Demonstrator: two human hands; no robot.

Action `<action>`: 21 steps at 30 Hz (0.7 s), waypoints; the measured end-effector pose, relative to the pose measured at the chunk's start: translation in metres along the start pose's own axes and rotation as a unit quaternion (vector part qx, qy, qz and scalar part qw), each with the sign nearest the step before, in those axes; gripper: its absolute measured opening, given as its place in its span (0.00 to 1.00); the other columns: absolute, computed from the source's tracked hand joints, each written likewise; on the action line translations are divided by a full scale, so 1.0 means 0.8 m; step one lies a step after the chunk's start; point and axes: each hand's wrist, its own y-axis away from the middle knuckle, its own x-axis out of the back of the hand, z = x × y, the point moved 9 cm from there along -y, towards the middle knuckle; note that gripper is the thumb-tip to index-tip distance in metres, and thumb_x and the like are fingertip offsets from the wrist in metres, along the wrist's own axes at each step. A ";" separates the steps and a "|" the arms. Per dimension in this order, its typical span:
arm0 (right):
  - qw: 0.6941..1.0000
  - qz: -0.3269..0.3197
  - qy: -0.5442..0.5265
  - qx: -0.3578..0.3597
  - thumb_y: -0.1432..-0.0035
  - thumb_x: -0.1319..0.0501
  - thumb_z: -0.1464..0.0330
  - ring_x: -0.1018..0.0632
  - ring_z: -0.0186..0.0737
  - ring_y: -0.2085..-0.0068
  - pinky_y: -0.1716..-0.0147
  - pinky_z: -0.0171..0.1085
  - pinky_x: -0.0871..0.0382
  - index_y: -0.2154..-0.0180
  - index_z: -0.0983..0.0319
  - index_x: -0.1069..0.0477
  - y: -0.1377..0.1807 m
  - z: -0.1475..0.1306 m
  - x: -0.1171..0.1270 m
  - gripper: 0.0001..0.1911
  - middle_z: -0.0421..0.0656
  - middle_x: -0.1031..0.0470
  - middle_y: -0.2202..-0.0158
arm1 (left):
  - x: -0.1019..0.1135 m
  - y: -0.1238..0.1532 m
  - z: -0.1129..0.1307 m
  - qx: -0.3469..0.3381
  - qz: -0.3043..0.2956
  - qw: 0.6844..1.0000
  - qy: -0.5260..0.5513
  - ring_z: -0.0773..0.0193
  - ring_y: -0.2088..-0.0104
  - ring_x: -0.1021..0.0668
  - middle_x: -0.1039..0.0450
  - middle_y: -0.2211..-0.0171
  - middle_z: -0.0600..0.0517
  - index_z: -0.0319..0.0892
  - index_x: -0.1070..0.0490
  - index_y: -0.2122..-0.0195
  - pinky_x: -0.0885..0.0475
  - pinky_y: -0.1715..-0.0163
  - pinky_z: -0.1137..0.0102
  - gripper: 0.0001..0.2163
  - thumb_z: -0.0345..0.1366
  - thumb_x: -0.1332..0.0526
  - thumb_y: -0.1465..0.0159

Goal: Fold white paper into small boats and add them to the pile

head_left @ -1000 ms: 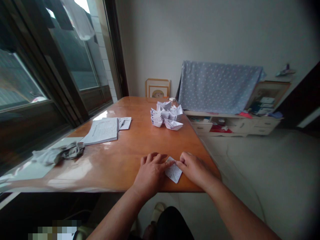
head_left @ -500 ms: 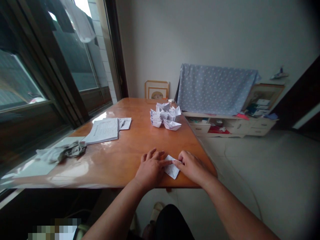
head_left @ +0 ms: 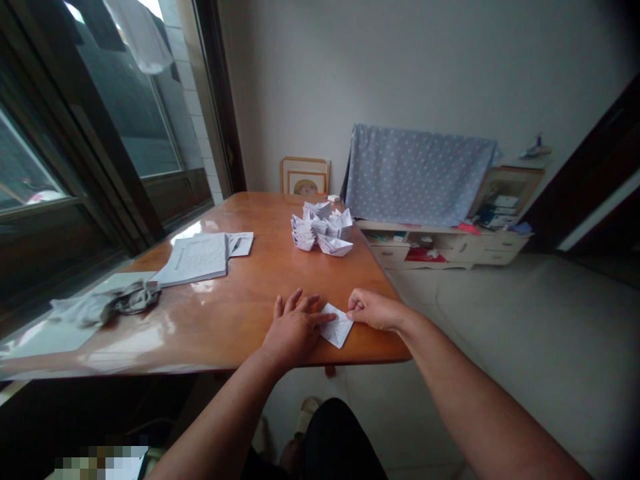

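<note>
A small folded square of printed paper (head_left: 338, 331) lies with a corner toward me near the table's front edge. My left hand (head_left: 295, 330) rests on its left side, fingers spread, with the thumb stretched over the paper's surface. At the paper's right corner, my right hand (head_left: 373, 310) is closed, thumb against curled fingers, pinching that corner. Farther back stands a cluster of folded paper boats (head_left: 323, 230), nested in stacks. To the left lies a pile of printed sheets (head_left: 195, 259).
The wooden table (head_left: 270, 280) has a glossy clear cover. A crumpled grey cloth (head_left: 113, 303) lies at its left side. Beyond are a picture frame (head_left: 305, 179), a dotted blue cloth (head_left: 420, 175) over something large, and a low white cabinet (head_left: 465, 250).
My right hand has shifted from over the paper to its right corner, uncovering more of the surface. My left hand still lies on it. The whole view has swung slightly to the right.
</note>
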 end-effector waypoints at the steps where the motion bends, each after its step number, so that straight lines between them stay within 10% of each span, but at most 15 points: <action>1: 1.000 -0.003 -0.005 0.003 0.45 0.35 0.69 0.28 0.33 0.70 0.72 0.29 0.40 0.64 0.62 0.30 -0.001 0.000 0.000 0.07 0.36 0.26 0.70 | 0.000 0.000 0.000 0.000 0.000 1.000 0.000 0.42 0.30 0.46 0.39 0.33 0.56 0.71 0.30 0.42 0.56 0.36 0.34 0.23 0.34 0.41 0.33; 14: 0.988 0.115 0.062 0.082 0.37 0.45 0.73 0.26 0.41 0.55 0.54 0.37 0.35 0.59 0.61 0.26 0.056 -0.056 0.009 0.10 0.45 0.26 0.57 | 0.000 0.001 0.001 -0.004 0.000 1.000 0.012 0.42 0.29 0.46 0.38 0.33 0.55 0.69 0.29 0.43 0.56 0.36 0.34 0.22 0.33 0.41 0.34; 21: 0.940 0.077 0.300 0.141 0.34 0.46 0.72 0.28 0.48 0.53 0.52 0.42 0.35 0.51 0.61 0.25 0.089 -0.108 -0.034 0.15 0.49 0.24 0.56 | 0.004 0.001 0.001 0.000 0.003 1.000 0.014 0.40 0.29 0.47 0.39 0.32 0.55 0.68 0.28 0.43 0.55 0.36 0.34 0.21 0.35 0.41 0.34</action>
